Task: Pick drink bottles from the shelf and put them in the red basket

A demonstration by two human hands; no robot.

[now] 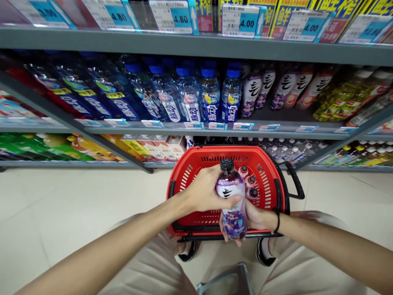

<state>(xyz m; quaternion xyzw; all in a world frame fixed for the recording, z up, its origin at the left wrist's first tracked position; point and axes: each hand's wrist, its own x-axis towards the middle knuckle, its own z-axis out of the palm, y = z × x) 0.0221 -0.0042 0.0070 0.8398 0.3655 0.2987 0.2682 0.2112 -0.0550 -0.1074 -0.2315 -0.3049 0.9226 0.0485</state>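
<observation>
I hold a purple drink bottle (231, 200) with a black cap upright over a red shopping basket (190, 172). My left hand (204, 190) wraps round the bottle's upper part from the left. My right hand (253, 219) grips its lower part from behind and below. Inside the basket, right behind the bottle, stand three similar bottles (250, 184) with dark caps.
The basket stands on the pale tile floor (76, 205) in front of grey store shelves (196, 43). Blue-capped drink bottles (210, 96) and purple-and-white bottles (254, 88) fill the middle shelf. My knees (159, 262) and shoes show below the basket.
</observation>
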